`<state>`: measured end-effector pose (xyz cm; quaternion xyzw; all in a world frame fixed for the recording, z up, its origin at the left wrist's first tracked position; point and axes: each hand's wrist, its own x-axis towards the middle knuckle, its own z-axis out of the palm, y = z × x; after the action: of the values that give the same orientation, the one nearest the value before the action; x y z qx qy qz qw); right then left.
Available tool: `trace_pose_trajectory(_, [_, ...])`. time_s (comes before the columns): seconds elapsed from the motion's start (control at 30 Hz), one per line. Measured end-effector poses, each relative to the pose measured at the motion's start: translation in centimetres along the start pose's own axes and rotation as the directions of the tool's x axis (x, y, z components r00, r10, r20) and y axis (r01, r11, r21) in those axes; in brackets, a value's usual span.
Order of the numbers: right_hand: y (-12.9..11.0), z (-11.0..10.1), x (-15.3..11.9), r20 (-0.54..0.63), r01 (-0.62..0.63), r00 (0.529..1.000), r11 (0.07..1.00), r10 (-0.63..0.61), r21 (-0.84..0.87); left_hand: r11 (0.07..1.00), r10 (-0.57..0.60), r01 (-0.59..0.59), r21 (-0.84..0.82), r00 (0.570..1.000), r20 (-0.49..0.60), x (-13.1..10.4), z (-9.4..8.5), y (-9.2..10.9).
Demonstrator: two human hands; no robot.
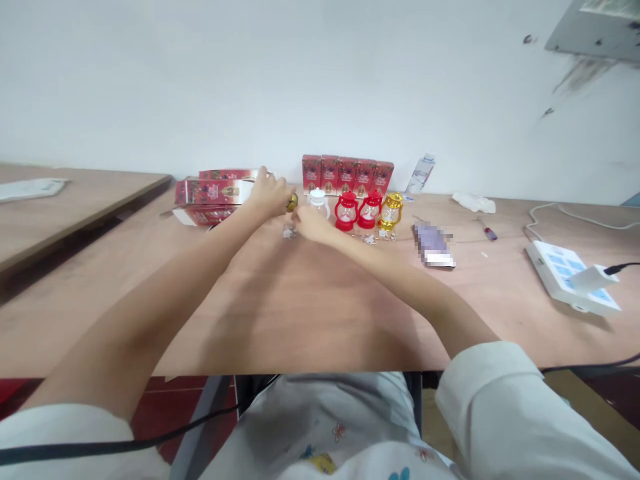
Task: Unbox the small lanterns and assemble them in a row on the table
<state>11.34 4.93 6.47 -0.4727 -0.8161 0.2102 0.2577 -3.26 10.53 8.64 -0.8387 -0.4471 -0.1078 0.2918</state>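
My left hand (271, 193) is closed around a small gold lantern (292, 202), of which only one shiny part shows past the fingers. Just right of it, my right hand (311, 224) has its fingers curled together close to the gold lantern; what they pinch is hidden. Behind the right hand stands a white lantern (318, 196), partly covered. Further right are two red lanterns (346, 212) and another gold lantern (391, 212), all upright. A small clear packet (289, 231) lies below my hands, and similar packets (370, 239) lie before the red lanterns.
Several red boxes (347, 177) stand against the wall; larger red cartons (213, 193) lie left. Rightward are a clear bottle (423, 172), a phone (434, 245), crumpled tissue (474, 203), a screwdriver (489, 231) and a white power strip (560, 273) with cables.
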Motion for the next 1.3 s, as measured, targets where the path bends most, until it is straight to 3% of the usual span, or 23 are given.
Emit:
trace_pose_trajectory(0.03, [0.0,-0.3,-1.1,-0.015,0.039,0.999,0.984,-0.042,-0.171,0.999,0.039,-0.042,0.029,0.996,0.079,0.7,0.0,0.2])
trace_pose_trajectory(0.07, [0.2,-0.5,-2.3,-0.016,0.052,0.998,0.971,-0.057,-0.235,0.996,0.068,-0.075,0.043,0.988,0.139,1.4,0.1,0.4])
trace_pose_trajectory(0.27, [2.8,-2.7,-7.4,0.026,0.084,0.996,0.861,-0.083,-0.501,0.971,0.186,-0.229,0.075,0.909,0.373,3.8,0.6,1.2])
trace_pose_trajectory(0.43, [5.4,-4.9,-9.0,0.002,0.047,0.999,0.833,-0.055,-0.552,0.985,0.169,-0.173,-0.022,0.920,0.353,4.8,1.8,0.4])
trace_pose_trajectory(0.57, [6.3,-5.2,-9.7,-0.015,0.033,0.999,0.829,-0.050,-0.559,0.982,0.187,-0.178,-0.058,0.931,0.313,5.5,2.8,-0.3])
trace_pose_trajectory(0.73, [5.6,-3.5,-9.8,0.056,0.139,0.990,0.788,-0.132,-0.599,0.970,0.219,-0.240,0.022,0.915,0.339,5.6,2.6,0.0])
trace_pose_trajectory(0.97, [3.0,2.1,-6.5,0.079,0.328,0.939,0.808,-0.334,-0.490,0.958,0.247,-0.281,0.056,0.911,0.330,5.3,1.3,0.6])
trace_pose_trajectory(1.13, [2.4,4.7,-4.0,0.096,0.385,0.918,0.805,-0.385,-0.452,0.965,0.262,-0.259,-0.041,0.941,0.212,6.0,0.3,-1.1])
trace_pose_trajectory(1.3, [3.4,4.9,-3.5,0.133,0.430,0.900,0.788,-0.416,-0.441,0.975,0.219,-0.213,-0.068,0.971,0.095,7.3,-1.3,-3.5])
